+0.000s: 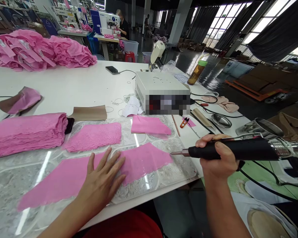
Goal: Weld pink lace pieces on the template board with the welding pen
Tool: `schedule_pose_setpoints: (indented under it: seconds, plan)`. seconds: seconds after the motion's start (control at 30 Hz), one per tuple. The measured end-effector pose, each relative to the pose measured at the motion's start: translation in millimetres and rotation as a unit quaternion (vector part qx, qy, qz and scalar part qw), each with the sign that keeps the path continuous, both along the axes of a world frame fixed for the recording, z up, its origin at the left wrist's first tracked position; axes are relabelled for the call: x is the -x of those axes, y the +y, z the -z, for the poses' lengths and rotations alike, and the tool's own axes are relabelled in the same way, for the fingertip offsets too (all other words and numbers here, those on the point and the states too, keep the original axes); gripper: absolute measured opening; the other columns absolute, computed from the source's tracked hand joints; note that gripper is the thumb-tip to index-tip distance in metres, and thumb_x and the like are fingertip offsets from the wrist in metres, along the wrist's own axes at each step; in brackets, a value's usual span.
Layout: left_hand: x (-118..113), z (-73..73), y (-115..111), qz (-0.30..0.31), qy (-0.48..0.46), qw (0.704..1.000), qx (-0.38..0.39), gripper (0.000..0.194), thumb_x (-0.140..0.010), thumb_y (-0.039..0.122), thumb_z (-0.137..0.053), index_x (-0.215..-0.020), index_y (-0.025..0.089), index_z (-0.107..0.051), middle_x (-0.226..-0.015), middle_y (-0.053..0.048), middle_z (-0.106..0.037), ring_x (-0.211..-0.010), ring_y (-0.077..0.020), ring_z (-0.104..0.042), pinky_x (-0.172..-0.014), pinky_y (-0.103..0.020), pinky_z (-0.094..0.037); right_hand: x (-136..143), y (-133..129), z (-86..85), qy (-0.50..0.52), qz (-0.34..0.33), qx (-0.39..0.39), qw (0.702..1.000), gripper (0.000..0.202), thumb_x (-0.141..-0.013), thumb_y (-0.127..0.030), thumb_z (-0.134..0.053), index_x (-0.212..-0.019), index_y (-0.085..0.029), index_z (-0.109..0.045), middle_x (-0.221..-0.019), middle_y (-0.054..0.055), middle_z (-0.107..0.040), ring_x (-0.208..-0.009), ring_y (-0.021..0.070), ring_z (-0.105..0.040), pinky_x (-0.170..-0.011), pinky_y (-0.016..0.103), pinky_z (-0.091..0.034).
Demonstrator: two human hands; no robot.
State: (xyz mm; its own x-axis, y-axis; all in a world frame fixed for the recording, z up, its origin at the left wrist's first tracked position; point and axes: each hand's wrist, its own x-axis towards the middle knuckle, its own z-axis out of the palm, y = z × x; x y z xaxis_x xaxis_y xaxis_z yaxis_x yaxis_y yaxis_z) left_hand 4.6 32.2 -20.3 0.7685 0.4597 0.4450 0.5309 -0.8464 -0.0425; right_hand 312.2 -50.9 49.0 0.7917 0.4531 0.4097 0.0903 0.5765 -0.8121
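A long pink fabric piece point(149, 162) lies flat on a clear, patterned mat point(173, 185). My left hand point(103, 177) rests palm down across its middle, fingers spread. In my right hand point(220, 153), wrapped round the grip, is a black-handled tool point(248, 148) with a slim metal tip. That tip points left, close to the right end of the fabric; whether it touches cannot be seen. Behind my left hand is a textured pink piece point(96, 135), and a smaller pink piece point(149, 125) lies to its right.
A thick pink fabric stack point(27, 132) stands at left. A grey control box point(161, 87) is behind the mat, with orange snips point(184, 122), cables and a metal cup point(259, 127) on the right. Further back are a phone point(112, 69), a bottle point(197, 72) and a pink heap point(39, 49).
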Motion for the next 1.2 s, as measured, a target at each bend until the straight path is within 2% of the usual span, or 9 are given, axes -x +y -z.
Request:
schedule_pose_setpoints:
  seconds: [0.57,1.03,1.2]
  plan:
    - [0.1,-0.8,0.8,0.011,-0.004,1.000,0.002,0.039,-0.094,0.032,-0.046,-0.129,0.017,-0.056,-0.135,-0.011,-0.058,-0.139,-0.0338,-0.035,-0.116,-0.058,-0.005,14.4,19.5,2.9,-0.019,-0.039,-0.003,0.999,0.012,-0.064,-0.026,-0.059,-0.074,-0.020,-0.057,-0.064,-0.001,-0.062,-0.048,0.0119,-0.053,-0.048,0.029,-0.046]
    - [0.7,0.2,0.3,0.004,-0.024,1.000,0.010,0.040,-0.094,0.033,-0.047,-0.131,0.021,-0.055,-0.134,-0.010,-0.059,-0.138,-0.0330,-0.037,-0.116,-0.059,-0.007,16.2,22.0,8.2,-0.040,-0.059,0.011,0.997,0.014,-0.068,-0.028,-0.064,-0.075,-0.020,-0.055,-0.066,-0.001,-0.063,-0.050,0.0122,-0.054,-0.052,0.030,-0.046]
    - [0.4,-0.4,-1.7,-0.007,-0.027,0.999,0.037,0.038,-0.096,0.035,-0.045,-0.130,0.021,-0.056,-0.136,-0.008,-0.057,-0.138,-0.0329,-0.038,-0.116,-0.057,-0.005,17.2,23.4,6.0,-0.036,-0.055,0.012,0.998,0.014,-0.066,-0.028,-0.062,-0.075,-0.020,-0.055,-0.065,-0.002,-0.062,-0.049,0.0121,-0.054,-0.051,0.030,-0.046]
